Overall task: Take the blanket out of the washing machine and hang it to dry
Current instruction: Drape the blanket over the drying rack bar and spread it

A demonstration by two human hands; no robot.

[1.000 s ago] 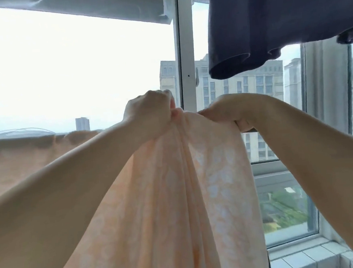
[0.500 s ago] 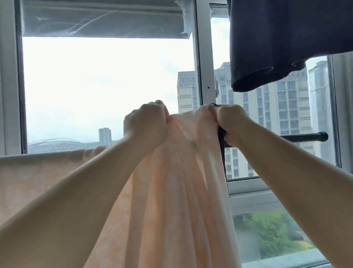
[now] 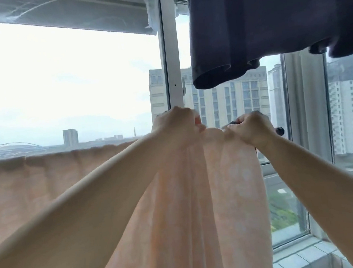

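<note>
Peach blanket (image 3: 208,194) draped over a dark rod (image 3: 280,130) at centre, left hand (image 3: 176,126) and right hand (image 3: 250,129) side by side, fingers curled gripping its top edge, dark garment (image 3: 268,21) hanging at 1 o'clock

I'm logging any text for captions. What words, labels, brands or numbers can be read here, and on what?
None can be read.
Peach blanket: only a pale pattern, no label in view.
Dark garment hanging above: no print or tag visible.
Buildings outside the window: no legible signs.
</note>
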